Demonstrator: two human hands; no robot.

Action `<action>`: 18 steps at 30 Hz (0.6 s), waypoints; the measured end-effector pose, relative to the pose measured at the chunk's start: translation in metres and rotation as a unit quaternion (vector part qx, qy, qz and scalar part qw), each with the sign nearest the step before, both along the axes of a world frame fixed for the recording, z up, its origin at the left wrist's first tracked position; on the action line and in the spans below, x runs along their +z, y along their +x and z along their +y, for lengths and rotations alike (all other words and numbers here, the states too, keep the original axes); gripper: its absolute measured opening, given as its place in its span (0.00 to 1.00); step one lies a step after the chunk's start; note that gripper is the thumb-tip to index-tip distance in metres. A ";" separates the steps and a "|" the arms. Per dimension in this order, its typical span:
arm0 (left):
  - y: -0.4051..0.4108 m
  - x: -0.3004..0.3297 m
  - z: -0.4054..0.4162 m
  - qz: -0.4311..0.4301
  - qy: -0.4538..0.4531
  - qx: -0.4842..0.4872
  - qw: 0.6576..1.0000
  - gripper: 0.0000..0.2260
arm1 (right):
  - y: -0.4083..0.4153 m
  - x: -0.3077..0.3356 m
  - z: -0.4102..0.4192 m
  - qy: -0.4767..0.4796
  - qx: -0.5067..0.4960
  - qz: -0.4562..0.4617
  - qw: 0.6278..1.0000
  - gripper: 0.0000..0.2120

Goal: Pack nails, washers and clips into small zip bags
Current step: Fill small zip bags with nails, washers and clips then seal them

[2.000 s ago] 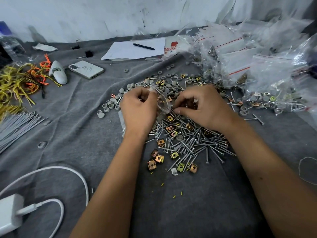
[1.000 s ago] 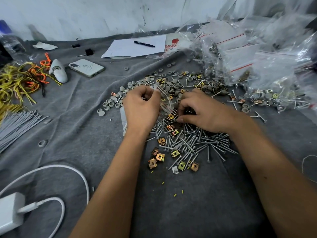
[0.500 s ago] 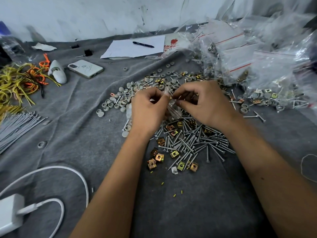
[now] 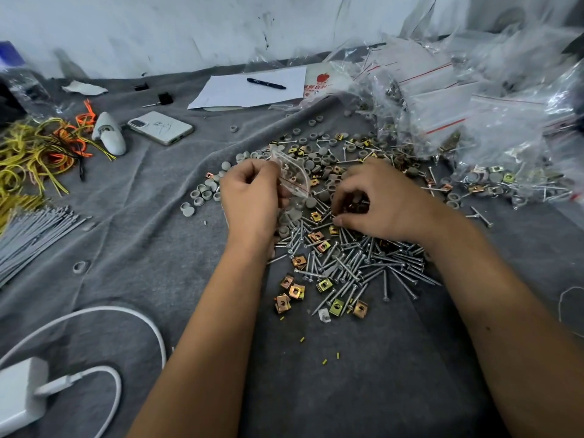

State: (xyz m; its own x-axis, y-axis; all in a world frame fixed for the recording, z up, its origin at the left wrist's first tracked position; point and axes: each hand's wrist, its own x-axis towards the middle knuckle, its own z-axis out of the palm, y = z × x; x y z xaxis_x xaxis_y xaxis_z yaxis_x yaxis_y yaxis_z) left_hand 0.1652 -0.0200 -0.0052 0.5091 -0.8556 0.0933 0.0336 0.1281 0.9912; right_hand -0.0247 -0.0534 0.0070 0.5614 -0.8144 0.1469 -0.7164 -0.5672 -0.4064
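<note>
My left hand (image 4: 252,197) grips a small clear zip bag (image 4: 292,173) with a red seal line, held upright above the pile. My right hand (image 4: 379,200) is down on the heap to the right of the bag, its fingers curled round gold clips (image 4: 355,206) among the parts. Silver nails (image 4: 357,263) lie in a loose heap below both hands. More gold square clips (image 4: 295,290) are scattered at the heap's near edge. Grey round washers (image 4: 202,194) spread to the left and behind the hands.
A stack of filled and empty zip bags (image 4: 474,115) fills the back right. A phone (image 4: 160,127), paper with a pen (image 4: 266,83), yellow and orange ties (image 4: 38,153), grey cable ties (image 4: 28,232) and a white charger (image 4: 19,393) with its cable lie on the grey cloth.
My right hand has dropped from the bag's mouth down onto the pile to the right. The left hand stays holding the bag, now a little higher and leftward.
</note>
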 end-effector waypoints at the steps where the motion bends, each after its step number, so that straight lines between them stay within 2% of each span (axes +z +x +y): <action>1: 0.001 0.001 0.000 0.016 -0.004 0.004 1.000 0.09 | 0.000 0.000 0.000 0.020 -0.005 0.017 1.000 0.06; 5: 0.004 0.002 0.000 0.034 -0.004 0.010 0.999 0.13 | 0.001 0.003 0.001 0.055 0.003 0.047 0.997 0.06; 8: 0.004 0.002 0.000 0.021 -0.003 0.010 1.000 0.12 | 0.003 0.003 0.001 0.049 0.009 0.046 0.998 0.05; 11: 0.003 0.000 -0.001 -0.007 0.004 -0.006 1.000 0.10 | 0.005 0.002 0.002 0.023 -0.016 -0.089 0.996 0.04; 14: -0.001 -0.002 0.001 -0.080 0.016 -0.049 0.995 0.11 | 0.007 0.004 0.004 -0.018 -0.041 -0.213 0.976 0.02; 18: -0.010 -0.004 0.000 -0.183 0.012 -0.073 0.980 0.10 | 0.009 0.003 0.005 -0.039 -0.034 -0.225 0.973 0.06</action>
State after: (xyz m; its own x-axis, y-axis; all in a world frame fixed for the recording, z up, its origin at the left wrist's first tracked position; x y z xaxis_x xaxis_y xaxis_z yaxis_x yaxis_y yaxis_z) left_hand 0.1557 -0.0199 -0.0092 0.3171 -0.9211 0.2258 -0.3076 0.1253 0.9432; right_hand -0.0161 -0.0489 0.0104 0.3714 -0.8235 0.4289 -0.5122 -0.5670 -0.6451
